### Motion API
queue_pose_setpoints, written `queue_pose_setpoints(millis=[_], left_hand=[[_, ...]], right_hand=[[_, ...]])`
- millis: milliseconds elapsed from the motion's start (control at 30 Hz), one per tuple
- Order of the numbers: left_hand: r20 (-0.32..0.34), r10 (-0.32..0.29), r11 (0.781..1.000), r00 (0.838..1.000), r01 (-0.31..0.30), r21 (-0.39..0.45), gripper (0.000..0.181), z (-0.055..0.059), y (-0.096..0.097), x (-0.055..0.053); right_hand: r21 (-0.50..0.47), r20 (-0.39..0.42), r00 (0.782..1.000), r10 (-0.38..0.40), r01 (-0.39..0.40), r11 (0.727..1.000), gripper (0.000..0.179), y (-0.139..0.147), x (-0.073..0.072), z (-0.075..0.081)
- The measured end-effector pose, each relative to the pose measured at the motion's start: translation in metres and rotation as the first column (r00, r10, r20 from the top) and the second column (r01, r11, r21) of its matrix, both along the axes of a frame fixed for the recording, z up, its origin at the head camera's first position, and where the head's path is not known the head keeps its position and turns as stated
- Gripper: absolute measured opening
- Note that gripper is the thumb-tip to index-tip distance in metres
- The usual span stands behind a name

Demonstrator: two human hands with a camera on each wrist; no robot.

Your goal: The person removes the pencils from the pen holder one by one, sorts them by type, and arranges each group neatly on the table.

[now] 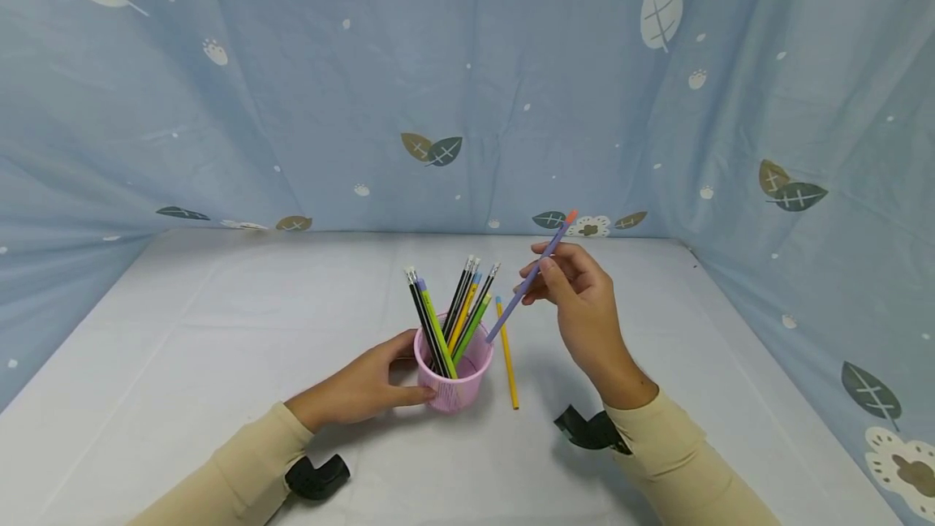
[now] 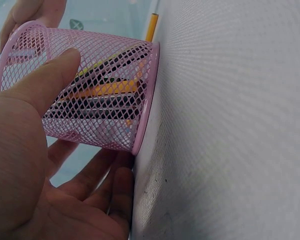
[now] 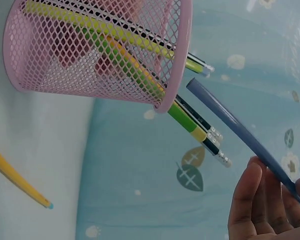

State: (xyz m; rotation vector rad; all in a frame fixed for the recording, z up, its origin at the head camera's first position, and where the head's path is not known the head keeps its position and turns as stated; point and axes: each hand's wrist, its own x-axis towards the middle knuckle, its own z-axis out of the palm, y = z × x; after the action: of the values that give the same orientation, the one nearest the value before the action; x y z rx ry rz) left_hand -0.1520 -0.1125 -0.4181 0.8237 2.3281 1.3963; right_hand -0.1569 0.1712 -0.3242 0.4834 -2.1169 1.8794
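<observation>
A pink mesh pencil cup (image 1: pixel 454 398) stands upright on the white table, with several black, green and yellow pencils (image 1: pixel 433 327) leaning inside. My left hand (image 1: pixel 368 382) holds the cup from its left side, thumb on the near wall and fingers around the back; the left wrist view shows the thumb against the mesh (image 2: pixel 97 60). To the right, my right hand (image 1: pixel 588 311) pinches a purple pencil (image 1: pixel 527 281) with an orange end up. Its lower end points down-left at the cup's right rim; in the right wrist view that pencil (image 3: pixel 235 122) lies just outside the cup's mouth.
A yellow pencil (image 1: pixel 509 364) with a blue end lies on the table just right of the cup. Black straps (image 1: pixel 317 477) hang at both sleeves. Behind the white table (image 1: pixel 219 331) rises a blue curtain (image 1: pixel 329 104) with leaf prints.
</observation>
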Motion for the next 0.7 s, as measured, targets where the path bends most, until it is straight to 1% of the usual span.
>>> queue_pose_setpoints(millis=[233, 467, 700], left_hand=[[0.007, 0.0, 1.0, 1.0, 0.0, 0.005, 0.077, -0.001, 0.0, -0.001], [0.006, -0.002, 1.0, 1.0, 0.002, 0.004, 0.078, 0.0, 0.0, -0.001], [0.007, 0.003, 1.0, 1.0, -0.003, 0.0, 0.077, -0.001, 0.0, -0.001]], right_hand=[[0.017, 0.025, 0.999, -0.025, 0.025, 1.0, 0.027, 0.002, -0.002, 0.0], [0.018, 0.046, 0.999, -0.029, 0.028, 0.999, 0.027, 0.004, -0.005, -0.001], [0.052, 0.101, 0.994, -0.033, 0.027, 0.998, 0.027, 0.006, -0.011, -0.005]])
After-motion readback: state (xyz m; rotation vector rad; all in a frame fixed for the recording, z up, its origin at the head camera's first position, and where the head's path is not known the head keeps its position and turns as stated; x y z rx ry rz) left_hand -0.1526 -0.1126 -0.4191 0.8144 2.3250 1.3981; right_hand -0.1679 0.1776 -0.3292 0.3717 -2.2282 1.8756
